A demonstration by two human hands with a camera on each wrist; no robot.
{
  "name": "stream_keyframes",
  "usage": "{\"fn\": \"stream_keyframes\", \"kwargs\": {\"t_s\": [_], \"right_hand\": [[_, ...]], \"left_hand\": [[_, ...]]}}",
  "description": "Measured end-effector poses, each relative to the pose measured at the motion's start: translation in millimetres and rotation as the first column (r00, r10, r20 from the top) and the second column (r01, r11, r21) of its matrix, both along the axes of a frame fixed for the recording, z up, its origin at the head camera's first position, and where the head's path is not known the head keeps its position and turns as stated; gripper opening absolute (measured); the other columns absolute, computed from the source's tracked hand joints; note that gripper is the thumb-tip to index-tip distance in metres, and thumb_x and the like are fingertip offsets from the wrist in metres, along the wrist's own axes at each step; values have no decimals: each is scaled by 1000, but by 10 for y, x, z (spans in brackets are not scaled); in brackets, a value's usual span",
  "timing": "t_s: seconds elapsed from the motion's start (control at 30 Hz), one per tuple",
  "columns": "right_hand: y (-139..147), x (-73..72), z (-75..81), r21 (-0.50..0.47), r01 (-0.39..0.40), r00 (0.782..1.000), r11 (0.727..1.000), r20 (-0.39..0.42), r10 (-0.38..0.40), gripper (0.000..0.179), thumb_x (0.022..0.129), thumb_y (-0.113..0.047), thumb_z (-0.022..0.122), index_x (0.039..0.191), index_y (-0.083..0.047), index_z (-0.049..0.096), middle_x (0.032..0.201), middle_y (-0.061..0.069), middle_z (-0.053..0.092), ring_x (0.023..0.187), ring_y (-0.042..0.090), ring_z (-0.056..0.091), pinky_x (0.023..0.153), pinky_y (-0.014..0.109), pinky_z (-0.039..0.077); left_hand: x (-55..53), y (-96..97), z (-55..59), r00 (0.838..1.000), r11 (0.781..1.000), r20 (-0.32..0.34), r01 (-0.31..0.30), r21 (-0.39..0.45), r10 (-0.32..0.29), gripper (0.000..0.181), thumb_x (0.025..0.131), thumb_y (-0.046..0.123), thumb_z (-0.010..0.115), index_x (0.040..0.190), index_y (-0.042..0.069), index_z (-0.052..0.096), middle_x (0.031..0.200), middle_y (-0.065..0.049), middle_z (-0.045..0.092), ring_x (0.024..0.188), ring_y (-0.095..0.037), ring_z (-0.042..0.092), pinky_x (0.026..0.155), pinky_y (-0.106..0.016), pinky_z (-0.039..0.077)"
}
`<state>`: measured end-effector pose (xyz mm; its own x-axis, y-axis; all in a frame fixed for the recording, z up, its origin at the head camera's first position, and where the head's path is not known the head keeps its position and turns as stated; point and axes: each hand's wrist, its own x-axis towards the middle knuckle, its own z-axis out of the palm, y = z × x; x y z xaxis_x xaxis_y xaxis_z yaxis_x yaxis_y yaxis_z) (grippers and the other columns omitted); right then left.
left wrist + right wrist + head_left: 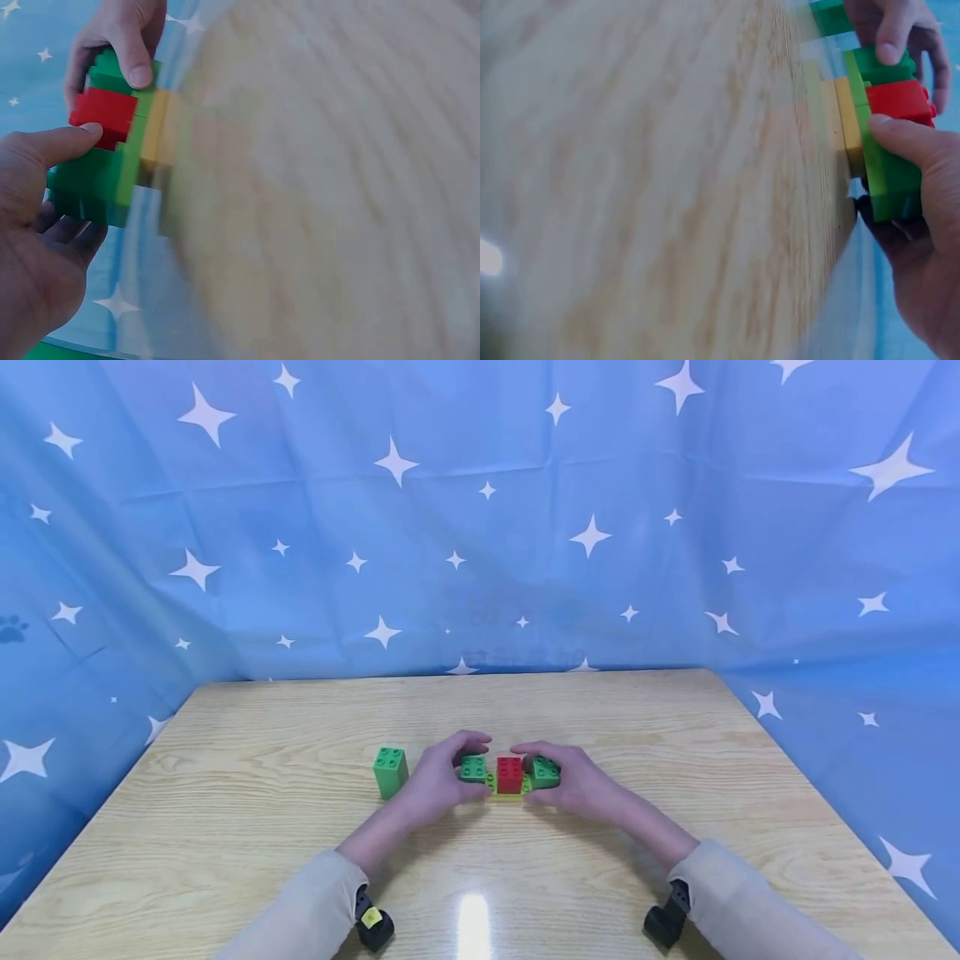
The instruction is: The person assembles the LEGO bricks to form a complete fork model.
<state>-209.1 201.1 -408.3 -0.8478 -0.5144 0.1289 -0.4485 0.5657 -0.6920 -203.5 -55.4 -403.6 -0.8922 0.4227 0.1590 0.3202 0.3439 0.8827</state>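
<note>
In the middle of the table stands a small build of toy building bricks. A red brick (509, 776) is at its centre, with a green brick (473, 767) on the left and another green brick (546, 772) on the right. Lime-green bricks (135, 150) form the layer beneath, and a yellow brick (154, 129) lies under those. My left hand (438, 779) grips the left end, its thumb in front and fingers behind. The right end is held the same way by my right hand (576, 782). Fingers partly hide both green bricks.
A separate tall green brick (390, 774) stands upright just left of my left hand. The wooden table (300, 718) reaches back to a blue star-patterned cloth (480, 568). Each wrist wears a small black camera (372, 927).
</note>
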Motion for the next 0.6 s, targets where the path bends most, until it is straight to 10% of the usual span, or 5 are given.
{"fn": "stream_keyframes", "kwargs": {"t_s": [0.3,0.6], "right_hand": [[-40,-10,8,-20,-4,1000,1000,30,5,68,83,-20,88,144,-14,59,118,0,69,111,23,63,96,46,54],[-74,-23,9,-8,15,1000,1000,-1,-15,66,80,-20,90,140,-15,62,119,3,69,113,25,63,98,48,53]], "left_hand": [[187,-81,328,998,991,-18,-65,119,68,66,81,1,85,141,12,58,140,-5,61,133,-29,55,109,-45,46],[332,-590,628,973,983,-185,-113,142,139,72,80,-3,85,144,6,55,144,-6,58,134,-23,54,109,-31,44]]}}
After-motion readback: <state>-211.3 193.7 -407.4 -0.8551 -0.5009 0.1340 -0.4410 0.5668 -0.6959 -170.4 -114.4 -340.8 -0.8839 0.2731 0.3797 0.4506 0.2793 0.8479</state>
